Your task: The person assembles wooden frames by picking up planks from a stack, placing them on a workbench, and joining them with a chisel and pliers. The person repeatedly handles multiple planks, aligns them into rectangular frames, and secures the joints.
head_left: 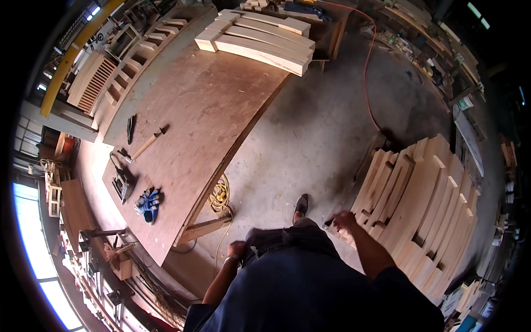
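My left hand (237, 249) hangs beside my dark trousers, with a band on the wrist. Its back faces up and its fingers are tucked out of sight. On the other side, my right hand (346, 221) is held out from my body with the fingers curled. A small dark thing shows at its fingertips, too small to name. Nearest to that hand is a stack of long, pale, notched timber beams (412, 207). The big wooden worktable (199, 110) lies ahead and to the left, apart from both hands.
On the table lie blue-and-grey gloves (148, 205), a dark power tool (123, 183), a hammer (148, 145) and, at the far end, pale curved timber pieces (260, 41). A coiled yellow cord (219, 196) hangs below its edge. A red hose (365, 72) crosses the concrete floor (293, 133).
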{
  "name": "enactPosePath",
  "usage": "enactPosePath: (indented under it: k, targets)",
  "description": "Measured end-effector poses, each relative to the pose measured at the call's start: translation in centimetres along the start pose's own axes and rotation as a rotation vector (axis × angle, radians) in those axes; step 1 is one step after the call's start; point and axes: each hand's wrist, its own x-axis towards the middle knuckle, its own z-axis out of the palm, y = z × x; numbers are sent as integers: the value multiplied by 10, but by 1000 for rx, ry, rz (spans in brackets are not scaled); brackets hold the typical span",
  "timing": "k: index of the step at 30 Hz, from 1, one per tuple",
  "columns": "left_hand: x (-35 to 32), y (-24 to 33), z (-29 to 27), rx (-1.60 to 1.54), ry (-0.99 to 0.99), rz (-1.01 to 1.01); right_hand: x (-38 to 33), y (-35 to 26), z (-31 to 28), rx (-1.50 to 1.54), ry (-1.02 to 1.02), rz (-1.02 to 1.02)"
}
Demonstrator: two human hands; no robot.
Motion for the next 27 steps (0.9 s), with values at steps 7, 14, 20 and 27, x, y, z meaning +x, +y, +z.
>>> enactPosePath:
  k: [7, 14, 20, 27]
  targets:
    - [49, 70, -149, -699, 173, -244, 52, -127, -79, 186, 135, -157]
    - [134, 112, -271, -876, 292, -39, 94, -163, -59, 310, 74, 50]
    - [205, 128, -406, -511, 627, 111, 108, -266, -43, 264, 169, 64]
    - [293, 97, -478, -155, 542, 214, 157, -445, -49, -469, 642, -620]
